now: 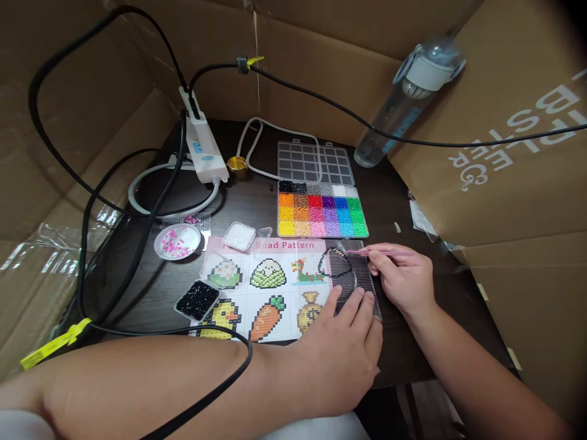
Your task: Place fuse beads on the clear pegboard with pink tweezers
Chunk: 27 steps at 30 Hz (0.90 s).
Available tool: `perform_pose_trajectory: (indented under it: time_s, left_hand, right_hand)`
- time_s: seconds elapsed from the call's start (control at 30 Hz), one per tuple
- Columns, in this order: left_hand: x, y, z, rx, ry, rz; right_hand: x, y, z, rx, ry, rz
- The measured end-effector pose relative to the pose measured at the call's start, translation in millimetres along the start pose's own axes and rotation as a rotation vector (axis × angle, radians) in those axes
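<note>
My left hand (343, 351) lies with its fingers apart over the lower part of a clear pegboard (365, 281) and the right edge of the bead pattern sheet (245, 299). Pinched in my right hand (406, 278) are pink tweezers (383, 252), their tip at the top of a black bead outline (321, 264) on the pegboard. A few light beads sit near that tip. Behind the sheet stands a sectioned box of coloured beads (321, 211). Black beads (198, 299) fill a small box on the sheet, and white beads (239, 236) fill another.
At the left are a white dish (160, 244) of pink beads, a power strip (202, 143) and looping black cables (82, 244). A gold cup (237, 167) stands behind. A bottle (397, 110) leans at the back right. Cardboard walls (316, 67) surround the table.
</note>
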<state>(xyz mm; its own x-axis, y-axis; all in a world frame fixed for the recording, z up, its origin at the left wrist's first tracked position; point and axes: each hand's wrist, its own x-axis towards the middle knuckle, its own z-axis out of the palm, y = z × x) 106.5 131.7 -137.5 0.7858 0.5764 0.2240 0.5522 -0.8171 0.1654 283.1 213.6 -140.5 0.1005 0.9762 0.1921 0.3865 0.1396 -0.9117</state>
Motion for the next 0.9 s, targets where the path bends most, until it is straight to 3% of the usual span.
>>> perform_pose_trajectory:
  time_s: [0.9]
  left_hand:
    - [-0.7, 1.0, 2.5, 0.01, 0.022, -0.002]
  right_hand:
    - [0.8, 4.4, -0.2, -0.006, 0.014, -0.039]
